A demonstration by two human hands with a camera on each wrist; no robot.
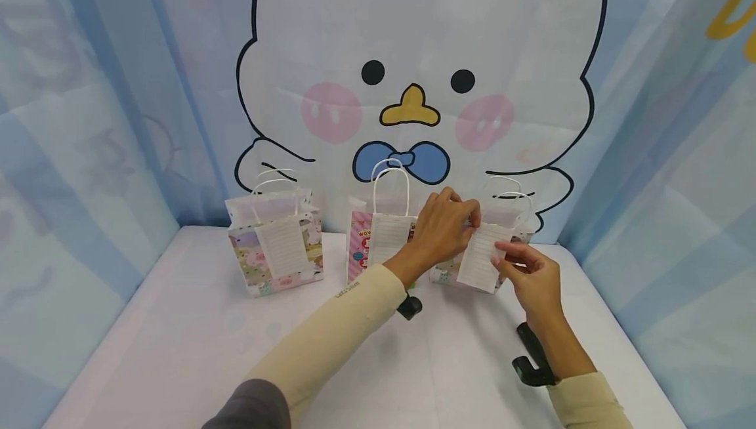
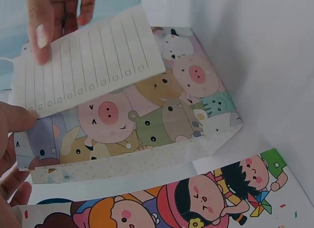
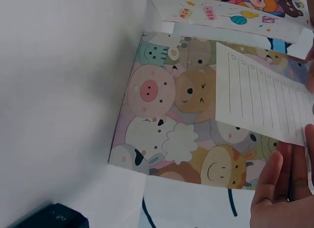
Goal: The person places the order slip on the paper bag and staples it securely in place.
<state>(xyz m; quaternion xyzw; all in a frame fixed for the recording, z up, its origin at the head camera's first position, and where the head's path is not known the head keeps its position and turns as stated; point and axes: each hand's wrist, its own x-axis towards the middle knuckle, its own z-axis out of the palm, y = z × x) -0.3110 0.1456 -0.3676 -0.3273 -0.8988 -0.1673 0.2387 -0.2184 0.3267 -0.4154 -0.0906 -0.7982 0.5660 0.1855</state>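
Observation:
A lined checklist sheet [image 1: 483, 255] hangs at a slant on the front of the right-hand paper gift bag [image 1: 444, 274], which has cartoon animals. My left hand [image 1: 444, 227] pinches the sheet's top corner by the bag's rim. From the other side, my right hand [image 1: 530, 278] holds the sheet's side edge between its fingers. In the left wrist view the sheet [image 2: 98, 61] stands away from the bag's animal print [image 2: 162, 115] at its lower end. The right wrist view shows the sheet [image 3: 260, 98] at the right, my right fingers [image 3: 269, 176] beside its edge.
A pink-striped gift bag [image 1: 359, 245] stands in the middle, partly behind my left forearm, with a lined sheet [image 1: 386, 237] on it. Further left is another animal-print bag [image 1: 251, 258] with a sheet [image 1: 283, 247]. A printed curtain [image 1: 413, 16] hangs behind the white table [image 1: 378, 376].

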